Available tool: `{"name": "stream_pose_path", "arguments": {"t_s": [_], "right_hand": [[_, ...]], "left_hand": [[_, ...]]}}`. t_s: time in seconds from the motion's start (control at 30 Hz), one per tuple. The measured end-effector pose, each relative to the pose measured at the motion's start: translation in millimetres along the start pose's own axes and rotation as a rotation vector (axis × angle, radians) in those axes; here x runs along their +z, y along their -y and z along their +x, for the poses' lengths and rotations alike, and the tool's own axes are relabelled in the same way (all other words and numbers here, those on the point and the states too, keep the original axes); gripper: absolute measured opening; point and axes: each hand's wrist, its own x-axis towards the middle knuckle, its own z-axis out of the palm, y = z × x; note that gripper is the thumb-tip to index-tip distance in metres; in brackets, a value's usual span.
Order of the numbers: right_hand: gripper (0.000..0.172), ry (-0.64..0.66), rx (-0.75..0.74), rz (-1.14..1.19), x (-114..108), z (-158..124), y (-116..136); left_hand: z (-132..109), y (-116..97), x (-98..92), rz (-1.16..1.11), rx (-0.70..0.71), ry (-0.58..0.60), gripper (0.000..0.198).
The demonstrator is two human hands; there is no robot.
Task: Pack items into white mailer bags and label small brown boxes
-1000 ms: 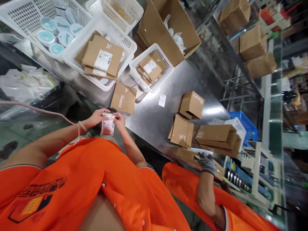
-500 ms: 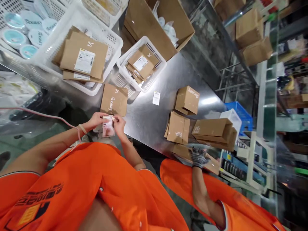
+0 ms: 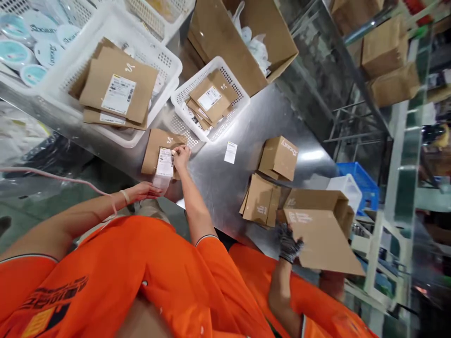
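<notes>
"What's the right hand [image 3: 182,157] doing?"

"Its fingers are together, pinching the top of the white label [image 3: 165,162] against a brown mailer [image 3: 155,152] on the steel table [image 3: 218,188], just beside a white basket [image 3: 229,75]."

"And the left hand [image 3: 141,191]?"

"Its fingers are closed on the label's lower end, which hangs past the mailer's edge."

"Anyone else nearby?"

"A co-worker's gloved hand [image 3: 289,243] grips a flat cardboard box [image 3: 320,239]."

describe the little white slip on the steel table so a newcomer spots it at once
Find the shiny stainless steel table. Just beside the small white plastic mesh basket of brown mailers lies a small white printed slip, alone on bare steel, not stuck to any cardboard package.
</notes>
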Motion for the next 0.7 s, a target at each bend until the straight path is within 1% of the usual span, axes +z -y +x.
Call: {"name": "stream_pose_path", "arguments": {"t_s": [0.1,0.13,0.17,0.27,0.3,0.33,0.4,0.43,0.5,0.53,0.57,0.63,0.67,0.7], "right_hand": [[0.006,0.037,0.024,-0.078,4.4,3.9,-1.6],[0.007,0.042,0.032,-0.100,5.0,5.1,-2.2],[0.014,0.040,0.036,-0.117,5.2,6.0,-2.8],[0.052,-0.016,0.005,-0.142,4.9,4.3,-3.0],[0.060,-0.050,-0.019,-0.156,5.2,1.1,-2.5],[0.063,-0.082,-0.052,-0.184,6.1,-3.8,-1.7],[0.063,-0.093,-0.150,-0.291,10.2,-18.5,0.1],[0.063,-0.053,-0.214,-0.360,13.3,-27.5,0.8],[0.067,0.100,-0.336,-0.481,20.4,-45.5,2.1],[0.072,0.181,-0.375,-0.521,23.9,-53.1,2.7],[0.077,0.247,-0.395,-0.546,27.0,-59.1,3.3],[0.084,0.322,-0.401,-0.566,30.9,-65.8,4.8],[0.087,0.336,-0.399,-0.566,31.6,-66.6,5.6],[0.088,0.341,-0.395,-0.563,31.2,-66.2,6.3]], "left_hand": [[1.9,6.8,-1.9,0.052,-0.018,-0.002,0.045],[0.4,10.4,-3.1,0.079,-0.027,0.004,0.047],[-2.6,14.4,-5.0,0.109,-0.039,0.012,0.050],[-18.0,24.5,-15.8,0.237,-0.086,0.043,0.058],[-23.7,25.3,-21.3,0.296,-0.104,0.045,0.061],[-28.7,23.8,-27.4,0.361,-0.117,0.035,0.062],[-35.2,12.1,-40.1,0.502,-0.114,-0.029,0.063],[-36.6,2.1,-45.6,0.565,-0.097,-0.075,0.064],[-36.3,-23.8,-52.2,0.673,-0.044,-0.166,0.060],[-35.3,-37.8,-52.5,0.753,-0.010,-0.221,0.055],[-34.0,-51.1,-50.6,0.849,0.026,-0.284,0.047],[-31.0,-71.8,-41.1,1.037,0.094,-0.434,0.031],[-29.3,-78.3,-34.5,1.104,0.120,-0.508,0.030],[-27.5,-82.2,-27.7,1.138,0.136,-0.564,0.034]]}}
